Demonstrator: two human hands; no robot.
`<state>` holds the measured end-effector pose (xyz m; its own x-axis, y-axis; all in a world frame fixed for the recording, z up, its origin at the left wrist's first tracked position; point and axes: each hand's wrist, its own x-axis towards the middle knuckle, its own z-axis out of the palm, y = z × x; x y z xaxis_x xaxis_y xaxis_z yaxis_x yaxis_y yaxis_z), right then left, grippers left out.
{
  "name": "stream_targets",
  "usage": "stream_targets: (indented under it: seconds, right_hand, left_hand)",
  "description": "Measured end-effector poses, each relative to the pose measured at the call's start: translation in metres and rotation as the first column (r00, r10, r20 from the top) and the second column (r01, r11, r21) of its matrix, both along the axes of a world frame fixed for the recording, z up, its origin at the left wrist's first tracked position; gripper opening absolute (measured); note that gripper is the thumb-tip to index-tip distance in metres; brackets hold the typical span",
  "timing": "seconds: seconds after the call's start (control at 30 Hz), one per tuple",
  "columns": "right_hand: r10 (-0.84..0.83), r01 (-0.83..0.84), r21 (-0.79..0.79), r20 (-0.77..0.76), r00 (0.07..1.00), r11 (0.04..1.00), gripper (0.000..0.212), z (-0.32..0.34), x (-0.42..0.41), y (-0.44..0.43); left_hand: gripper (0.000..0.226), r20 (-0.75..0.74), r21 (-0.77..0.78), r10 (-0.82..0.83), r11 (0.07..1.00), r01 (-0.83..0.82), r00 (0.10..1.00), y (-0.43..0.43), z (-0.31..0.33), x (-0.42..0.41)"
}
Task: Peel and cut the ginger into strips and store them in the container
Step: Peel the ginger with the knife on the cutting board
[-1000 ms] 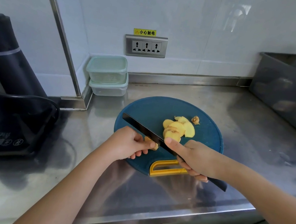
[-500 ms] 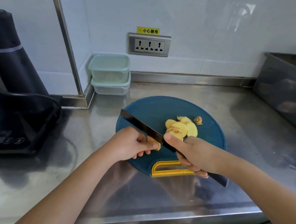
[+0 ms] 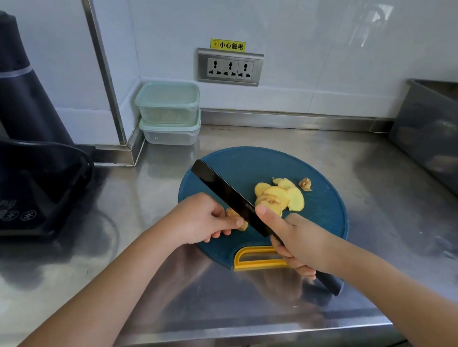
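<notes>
A round blue cutting board (image 3: 238, 163) with a yellow handle lies on the steel counter. Several yellow ginger slices (image 3: 280, 194) are piled on it, with a small brown scrap (image 3: 305, 184) behind them. My left hand (image 3: 201, 219) pinches a small ginger piece (image 3: 240, 223) against the board. My right hand (image 3: 300, 241) grips a black knife (image 3: 225, 191), forefinger laid along the blade, whose edge sits right beside the held piece. Two stacked clear containers with green lids (image 3: 168, 113) stand at the back by the wall.
A dark appliance (image 3: 19, 145) fills the counter's left side. A grey tub (image 3: 448, 138) sits at the right rear. A socket strip (image 3: 229, 67) is on the wall. The counter's front edge (image 3: 229, 336) runs just below my forearms.
Both hands and the knife keep nearly the same pose over the ginger piece. The view has shifted slightly.
</notes>
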<state>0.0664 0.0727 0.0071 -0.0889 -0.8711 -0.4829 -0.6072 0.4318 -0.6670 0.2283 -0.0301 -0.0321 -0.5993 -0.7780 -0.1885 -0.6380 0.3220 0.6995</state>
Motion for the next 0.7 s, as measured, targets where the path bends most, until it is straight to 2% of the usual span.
stream_targets:
  seconds: [0.37,0.7]
  right_hand:
    - [-0.001,0.002,0.026,-0.031,1.000,1.000,0.070,-0.010,-0.001,-0.003]
    - [0.022,-0.007,0.172,-0.085,0.996,0.985,0.072,0.001,0.007,-0.010]
  left_hand:
    - [0.033,-0.026,-0.037,0.012,0.999,-0.013,1.000,0.006,-0.002,0.001]
    - [0.032,-0.050,-0.036,0.061,0.997,-0.063,0.997,0.011,-0.003,0.001]
